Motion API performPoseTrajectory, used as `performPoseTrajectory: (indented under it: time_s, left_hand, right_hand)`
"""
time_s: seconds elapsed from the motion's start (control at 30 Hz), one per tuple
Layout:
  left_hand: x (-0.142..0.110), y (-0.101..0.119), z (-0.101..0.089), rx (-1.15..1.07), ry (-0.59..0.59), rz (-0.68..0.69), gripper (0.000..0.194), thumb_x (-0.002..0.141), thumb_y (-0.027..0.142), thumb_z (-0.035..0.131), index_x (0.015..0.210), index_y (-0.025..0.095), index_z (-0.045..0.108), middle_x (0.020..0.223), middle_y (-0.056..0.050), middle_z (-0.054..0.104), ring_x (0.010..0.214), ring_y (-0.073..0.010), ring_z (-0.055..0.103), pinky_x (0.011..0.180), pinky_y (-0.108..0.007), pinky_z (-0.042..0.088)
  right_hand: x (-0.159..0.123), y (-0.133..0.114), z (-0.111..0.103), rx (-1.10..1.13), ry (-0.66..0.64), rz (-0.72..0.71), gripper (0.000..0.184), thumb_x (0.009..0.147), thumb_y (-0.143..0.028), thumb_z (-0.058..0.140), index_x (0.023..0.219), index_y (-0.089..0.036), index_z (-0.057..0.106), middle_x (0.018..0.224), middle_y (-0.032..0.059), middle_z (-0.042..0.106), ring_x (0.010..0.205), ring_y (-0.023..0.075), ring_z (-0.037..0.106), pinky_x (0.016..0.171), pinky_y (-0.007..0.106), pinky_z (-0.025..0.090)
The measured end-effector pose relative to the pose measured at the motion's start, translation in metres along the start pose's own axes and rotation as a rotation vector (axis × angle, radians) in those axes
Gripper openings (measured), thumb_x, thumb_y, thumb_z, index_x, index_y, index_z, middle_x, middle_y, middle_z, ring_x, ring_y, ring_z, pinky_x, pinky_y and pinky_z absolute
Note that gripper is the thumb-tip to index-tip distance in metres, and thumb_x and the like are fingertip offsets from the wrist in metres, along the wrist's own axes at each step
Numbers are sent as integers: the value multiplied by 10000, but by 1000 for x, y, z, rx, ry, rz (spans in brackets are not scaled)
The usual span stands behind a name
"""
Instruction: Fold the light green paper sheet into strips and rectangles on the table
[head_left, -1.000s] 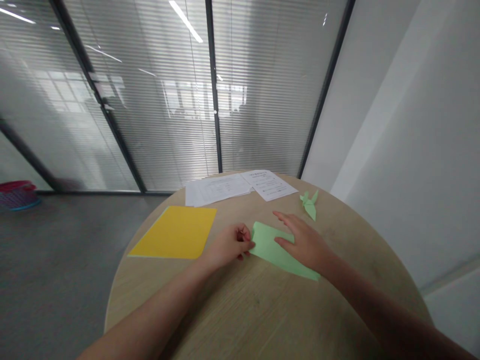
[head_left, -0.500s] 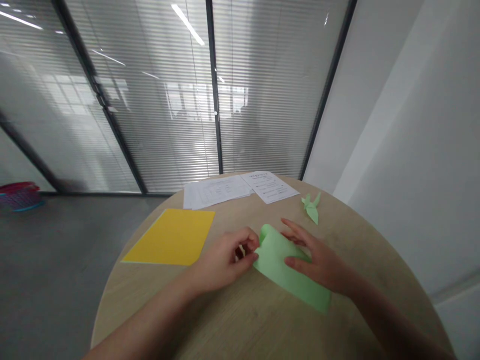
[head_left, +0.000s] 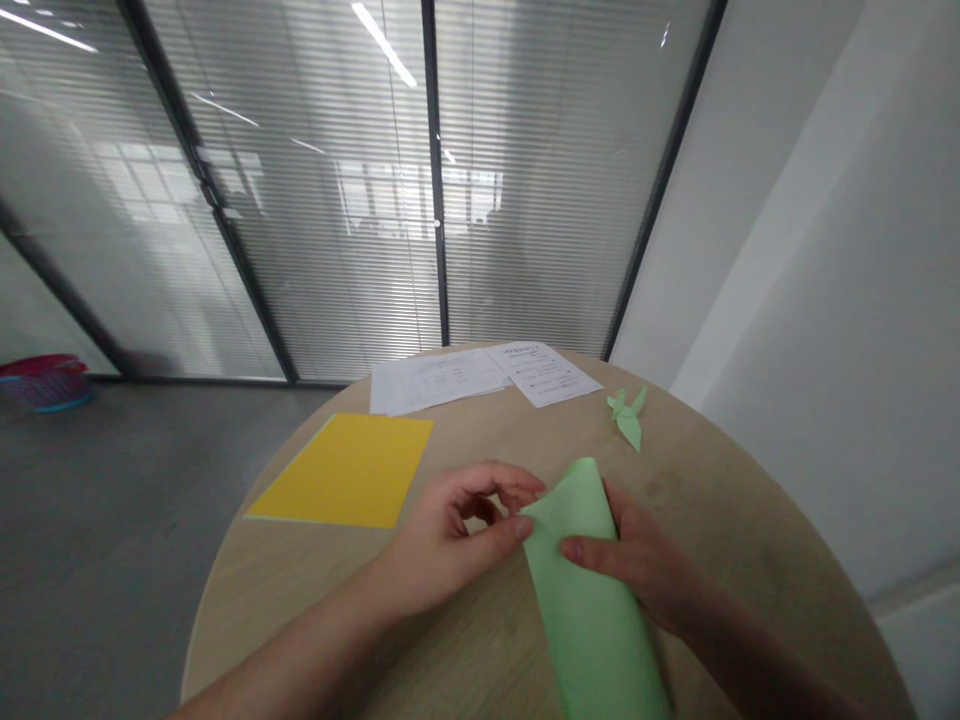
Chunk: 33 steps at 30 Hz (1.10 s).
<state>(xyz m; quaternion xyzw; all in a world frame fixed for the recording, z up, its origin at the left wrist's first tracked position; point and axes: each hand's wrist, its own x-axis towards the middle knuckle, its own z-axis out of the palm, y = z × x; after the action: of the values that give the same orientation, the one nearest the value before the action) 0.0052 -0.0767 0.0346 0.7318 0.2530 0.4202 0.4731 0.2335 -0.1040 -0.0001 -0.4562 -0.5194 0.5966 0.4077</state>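
A sheet of light green paper (head_left: 592, 610) is bent over on itself, its curved fold toward the right and its lower end running out of the frame. My left hand (head_left: 480, 520) pinches the sheet's upper left corner between thumb and fingers. Around the folded right side, my right hand (head_left: 637, 555) grips the paper, thumb on top and the other fingers hidden behind it. Beyond the hands, a folded green paper figure (head_left: 627, 418) with pointed tips lies on the table. Left of my left hand rests a stack of yellow paper (head_left: 345, 470) with a pale green edge showing.
The round wooden table (head_left: 300, 600) carries printed white sheets (head_left: 442, 380) at its far edge. Behind stands a glass partition with blinds (head_left: 525, 200). A white wall (head_left: 840, 350) rises at the right. On the floor at far left sits a red and blue basket (head_left: 45, 385).
The green sheet has turned so its length now points toward me. My right hand has moved closer in and wrapped round its right side; my left hand stays at the corner.
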Motion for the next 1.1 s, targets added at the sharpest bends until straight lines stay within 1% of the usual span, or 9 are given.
performPoseTrajectory:
  time_s: [0.07, 0.13, 0.27, 0.43, 0.53, 0.63, 0.8, 0.97, 1.1]
  left_hand:
    - [0, 0, -3, -151, -19, -31, 247, 844, 260, 776, 1085, 210, 750, 912, -32, 742, 702, -113, 607, 631, -222, 476]
    - [0, 0, -5, -227, -42, -39, 236, 813, 258, 816, 1043, 227, 779, 885, -24, 736, 689, -105, 600, 611, -203, 465]
    - [1, 2, -7, -240, -56, -51, 225, 772, 273, 858, 990, 243, 812, 850, -21, 706, 712, -104, 612, 604, -180, 453]
    - [3, 4, -5, -350, -112, -152, 255, 753, 376, 874, 937, 210, 813, 870, -34, 696, 606, -91, 599, 534, -192, 473]
    - [4, 5, -3, -386, -109, -201, 293, 732, 417, 888, 913, 200, 809, 838, -31, 693, 588, -91, 600, 528, -195, 496]
    - [4, 5, -2, -405, -112, -222, 317, 717, 439, 896, 902, 197, 810, 789, -24, 679, 580, -94, 601, 522, -194, 499]
    - [4, 5, -2, -389, -119, -185, 286, 721, 429, 898, 876, 205, 810, 725, -18, 668, 603, -98, 589, 547, -188, 477]
    - [4, 6, -2, -372, -106, -187, 330, 690, 471, 908, 833, 196, 795, 717, -23, 670, 628, -113, 586, 556, -199, 477]
    - [5, 7, -1, -382, -103, -183, 308, 693, 454, 909, 809, 196, 786, 708, -19, 667, 611, -115, 585, 550, -206, 479]
  right_hand:
    - [-4, -1, 5, 98, 0, 20, 668, 660, -447, 894, 1192, -198, 577, 1021, 68, 725, 799, 178, 682, 681, 271, 543]
    - [-8, 0, 9, 169, -23, 42, 654, 654, -424, 903, 1182, -198, 592, 999, 64, 733, 771, 168, 683, 664, 256, 541]
    - [-14, 2, 13, 247, -74, 60, 616, 650, -401, 911, 1158, -203, 624, 943, 45, 732, 744, 155, 680, 642, 236, 537]
    - [-18, 2, 16, 313, -149, 70, 546, 668, -364, 909, 1126, -212, 654, 951, 32, 735, 788, 140, 690, 670, 210, 540]
    - [-20, 1, 17, 347, -164, 91, 550, 672, -388, 905, 1127, -209, 654, 964, 41, 736, 794, 145, 694, 672, 215, 543]
    - [-23, 2, 16, 383, -141, 130, 578, 685, -417, 897, 1157, -218, 627, 976, 48, 736, 805, 157, 704, 680, 229, 552]
    - [-26, 4, 15, 406, -78, 172, 663, 654, -405, 919, 1196, -256, 569, 932, 18, 726, 755, 152, 698, 651, 234, 553]
    - [-24, 2, 18, 362, -61, 171, 619, 627, -422, 926, 1121, -220, 612, 892, 30, 725, 738, 162, 692, 624, 236, 543]
    - [-23, 4, 21, 316, -38, 168, 568, 645, -445, 906, 1084, -202, 640, 884, 37, 732, 709, 158, 683, 593, 228, 524]
